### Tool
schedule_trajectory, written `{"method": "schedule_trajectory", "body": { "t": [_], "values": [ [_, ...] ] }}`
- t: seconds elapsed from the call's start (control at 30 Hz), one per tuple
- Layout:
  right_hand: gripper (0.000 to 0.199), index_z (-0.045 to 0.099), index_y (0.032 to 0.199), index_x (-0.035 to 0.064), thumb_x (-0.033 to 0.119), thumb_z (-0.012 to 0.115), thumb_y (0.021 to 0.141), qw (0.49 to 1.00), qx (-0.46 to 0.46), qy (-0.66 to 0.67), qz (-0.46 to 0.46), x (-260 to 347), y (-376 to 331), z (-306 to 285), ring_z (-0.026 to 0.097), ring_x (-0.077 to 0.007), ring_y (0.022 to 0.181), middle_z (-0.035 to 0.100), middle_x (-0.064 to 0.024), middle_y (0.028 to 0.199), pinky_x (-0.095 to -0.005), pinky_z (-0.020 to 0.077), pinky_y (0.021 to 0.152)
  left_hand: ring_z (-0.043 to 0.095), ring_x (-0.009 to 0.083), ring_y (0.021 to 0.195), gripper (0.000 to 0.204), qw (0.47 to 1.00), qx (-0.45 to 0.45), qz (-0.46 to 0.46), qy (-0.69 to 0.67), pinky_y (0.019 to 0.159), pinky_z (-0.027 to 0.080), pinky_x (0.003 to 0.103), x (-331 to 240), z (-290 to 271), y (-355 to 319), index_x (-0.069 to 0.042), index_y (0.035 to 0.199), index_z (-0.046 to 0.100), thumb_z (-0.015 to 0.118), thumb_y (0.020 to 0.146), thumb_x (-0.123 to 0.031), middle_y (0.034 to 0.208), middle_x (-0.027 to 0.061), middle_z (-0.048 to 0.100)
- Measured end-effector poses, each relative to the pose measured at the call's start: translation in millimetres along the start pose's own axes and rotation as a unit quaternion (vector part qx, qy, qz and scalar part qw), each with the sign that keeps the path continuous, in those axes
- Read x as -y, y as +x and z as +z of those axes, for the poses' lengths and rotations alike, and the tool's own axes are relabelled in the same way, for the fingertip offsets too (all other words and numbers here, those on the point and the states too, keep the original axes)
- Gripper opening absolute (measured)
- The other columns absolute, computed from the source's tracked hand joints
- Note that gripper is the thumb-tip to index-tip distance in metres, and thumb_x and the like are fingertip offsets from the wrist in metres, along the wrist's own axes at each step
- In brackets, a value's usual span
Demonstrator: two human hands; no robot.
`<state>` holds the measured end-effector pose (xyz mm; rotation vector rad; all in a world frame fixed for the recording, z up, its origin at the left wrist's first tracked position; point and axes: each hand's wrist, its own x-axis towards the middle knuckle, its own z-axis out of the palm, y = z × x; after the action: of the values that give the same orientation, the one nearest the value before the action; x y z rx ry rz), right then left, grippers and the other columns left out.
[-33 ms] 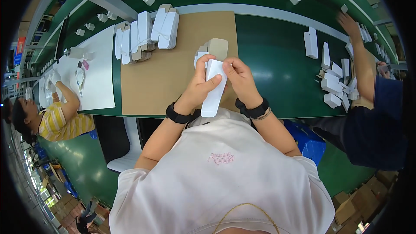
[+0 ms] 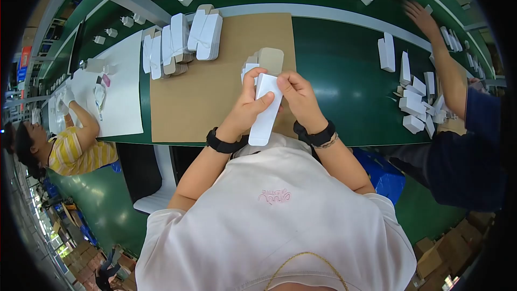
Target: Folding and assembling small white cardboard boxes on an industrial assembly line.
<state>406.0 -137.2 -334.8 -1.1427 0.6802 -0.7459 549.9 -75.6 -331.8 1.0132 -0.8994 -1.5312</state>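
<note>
A slim white carton (image 2: pixel 264 116) hangs tilted in front of my chest, its lower end toward me. My left hand (image 2: pixel 249 103) is closed round its left side, with the thumb lying across the front face. My right hand (image 2: pixel 299 99) pinches the upper right edge between thumb and fingers. Behind the held carton, a small pile of flat cartons (image 2: pixel 272 59) rests on the brown cardboard sheet (image 2: pixel 215 97); my hands partly cover it.
Banded stacks of flat white cartons (image 2: pixel 207 35) lie at the sheet's far left. Folded boxes (image 2: pixel 413 102) are heaped on the green table (image 2: pixel 344 75) to the right. One co-worker (image 2: pixel 78 145) sits left; another's arm (image 2: pixel 444 59) reaches over the right side.
The right co-worker's hand has moved left and away from me, toward the table's far edge. My hands and the carton stay almost where they were.
</note>
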Motion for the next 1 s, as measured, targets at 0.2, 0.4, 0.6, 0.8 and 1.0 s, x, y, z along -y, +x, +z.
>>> {"method": "schedule_trajectory", "body": {
  "t": [0.2, 0.4, 0.6, 0.8, 1.0],
  "values": [
    [0.021, 0.062, 0.099, 0.0001, 0.017, 0.056, 0.089, 0.961, -0.105, -0.15, -0.205, 6.1, -3.1, 8.5, 0.054, -0.0066, 0.065, 0.063, -0.0038, 0.082, -0.0191, 0.0439, 0.055, 0.061, 0.0246, 0.077, 0.055, 0.992, 0.001, -0.057, -0.114, 0.067, 0.054, 0.036, -0.1, 1.6, -0.4, -0.019, 0.126, 0.014, 0.053, 0.088, -0.026, 0.104, 0.0153, 0.051],
    [0.028, 0.06, 0.111, 0.0003, 0.008, 0.057, 0.085, 0.996, 0.042, -0.081, 0.003, 26.1, 4.0, -18.6, 0.057, -0.0095, 0.082, 0.065, -0.0073, 0.099, -0.0216, 0.0465, 0.073, 0.061, 0.0232, 0.077, 0.064, 0.996, 0.043, -0.065, -0.046, 0.067, 0.053, 0.035, -4.5, -5.2, -6.6, -0.019, 0.127, 0.013, 0.06, 0.084, -0.027, 0.102, 0.0165, 0.053],
    [0.025, 0.063, 0.106, -0.0012, 0.005, 0.057, 0.083, 0.997, 0.013, -0.06, 0.037, 32.8, 6.9, -22.1, 0.058, -0.0101, 0.084, 0.065, -0.0076, 0.094, -0.0226, 0.0463, 0.075, 0.052, 0.0154, 0.088, 0.067, 0.996, 0.053, -0.057, 0.035, 0.073, 0.044, 0.029, -11.9, -5.1, -5.0, -0.014, 0.127, 0.01, 0.061, 0.083, -0.023, 0.102, 0.0112, 0.05],
    [0.021, 0.065, 0.1, -0.0015, 0.01, 0.059, 0.083, 0.999, 0.012, -0.026, 0.035, 31.4, 1.1, -26.9, 0.058, -0.0102, 0.082, 0.066, -0.0084, 0.092, -0.0222, 0.0458, 0.073, 0.049, 0.0161, 0.093, 0.067, 0.993, 0.072, -0.064, 0.062, 0.077, 0.042, 0.029, -10.9, -7.8, 1.0, -0.014, 0.127, 0.012, 0.062, 0.083, -0.025, 0.103, 0.0117, 0.049],
    [0.023, 0.064, 0.101, -0.0024, 0.012, 0.061, 0.084, 0.997, 0.052, -0.063, -0.016, 25.6, -3.8, -28.6, 0.058, -0.012, 0.089, 0.064, -0.0111, 0.1, -0.0244, 0.0463, 0.078, 0.046, 0.0175, 0.096, 0.065, 0.988, 0.093, -0.058, 0.105, 0.081, 0.04, 0.031, -13.9, -7.4, 4.6, -0.014, 0.127, 0.012, 0.06, 0.084, -0.027, 0.104, 0.012, 0.048]
  ]
}}
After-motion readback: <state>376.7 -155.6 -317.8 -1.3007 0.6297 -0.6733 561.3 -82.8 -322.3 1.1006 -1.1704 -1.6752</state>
